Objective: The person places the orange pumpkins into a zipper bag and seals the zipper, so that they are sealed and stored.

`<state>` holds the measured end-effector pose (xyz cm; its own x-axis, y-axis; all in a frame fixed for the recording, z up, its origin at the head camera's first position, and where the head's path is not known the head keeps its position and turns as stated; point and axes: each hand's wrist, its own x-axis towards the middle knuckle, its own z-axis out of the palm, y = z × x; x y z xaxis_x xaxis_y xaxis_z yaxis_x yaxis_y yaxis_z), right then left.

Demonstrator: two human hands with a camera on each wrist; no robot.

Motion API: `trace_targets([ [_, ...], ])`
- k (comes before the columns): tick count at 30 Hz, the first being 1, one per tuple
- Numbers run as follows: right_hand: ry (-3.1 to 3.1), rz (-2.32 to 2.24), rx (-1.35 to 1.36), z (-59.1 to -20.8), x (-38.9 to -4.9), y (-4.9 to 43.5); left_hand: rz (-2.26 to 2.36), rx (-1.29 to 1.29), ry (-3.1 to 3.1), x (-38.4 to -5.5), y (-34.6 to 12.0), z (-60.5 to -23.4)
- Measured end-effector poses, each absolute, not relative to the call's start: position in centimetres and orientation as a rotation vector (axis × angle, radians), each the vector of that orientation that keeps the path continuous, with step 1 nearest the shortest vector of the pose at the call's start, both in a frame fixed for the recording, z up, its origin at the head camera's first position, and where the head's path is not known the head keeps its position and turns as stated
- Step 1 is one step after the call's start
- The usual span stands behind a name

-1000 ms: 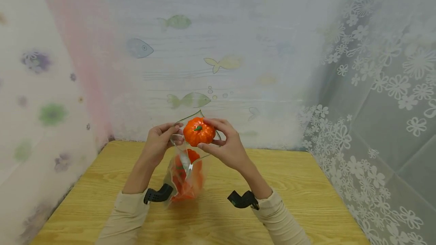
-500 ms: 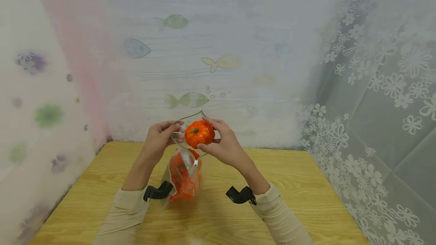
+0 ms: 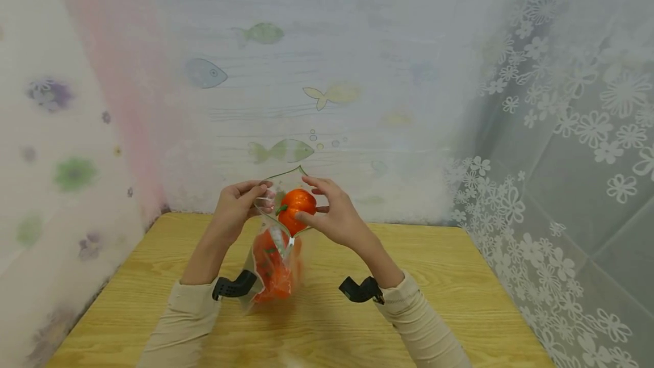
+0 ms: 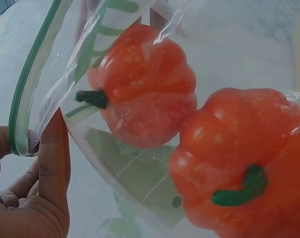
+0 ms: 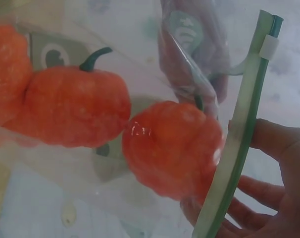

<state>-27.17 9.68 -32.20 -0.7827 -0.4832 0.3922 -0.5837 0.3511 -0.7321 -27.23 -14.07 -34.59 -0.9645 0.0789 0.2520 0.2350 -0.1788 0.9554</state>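
Observation:
A clear zip bag (image 3: 284, 243) with a green-edged mouth stands upright on the table, its mouth held wide. My left hand (image 3: 236, 207) pinches the left side of the mouth between thumb and fingers. An orange toy pumpkin (image 3: 301, 200) with a green stem sits within the mouth, tilted left. My right hand (image 3: 339, 213) is at its right side, the thumb over its front and the index finger lifted away from it. Through the plastic, a second pumpkin (image 4: 234, 153) touches it from below. In the right wrist view, a fingertip (image 5: 190, 210) meets the upper pumpkin's edge.
A white slider (image 5: 269, 47) sits on the bag's green zip strip. The wood-grain table (image 3: 419, 277) ends at a wall with printed fish (image 3: 290, 151). A flower-patterned curtain (image 3: 577, 186) hangs on the right. Black wrist cameras (image 3: 360, 290) sit at both cuffs.
The upper pumpkin has sunk lower into the bag mouth and rolled, its stem turning left. My right index finger has come off it. The left hand keeps its pinch on the bag.

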Motion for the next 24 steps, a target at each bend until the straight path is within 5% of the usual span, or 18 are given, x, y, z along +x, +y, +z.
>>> trace_targets([
  [24, -1.961, 1.762, 0.967, -34.0, -29.7, 12.8, -2.29, -0.383, -2.015, -26.0, -14.8, -34.6],
])
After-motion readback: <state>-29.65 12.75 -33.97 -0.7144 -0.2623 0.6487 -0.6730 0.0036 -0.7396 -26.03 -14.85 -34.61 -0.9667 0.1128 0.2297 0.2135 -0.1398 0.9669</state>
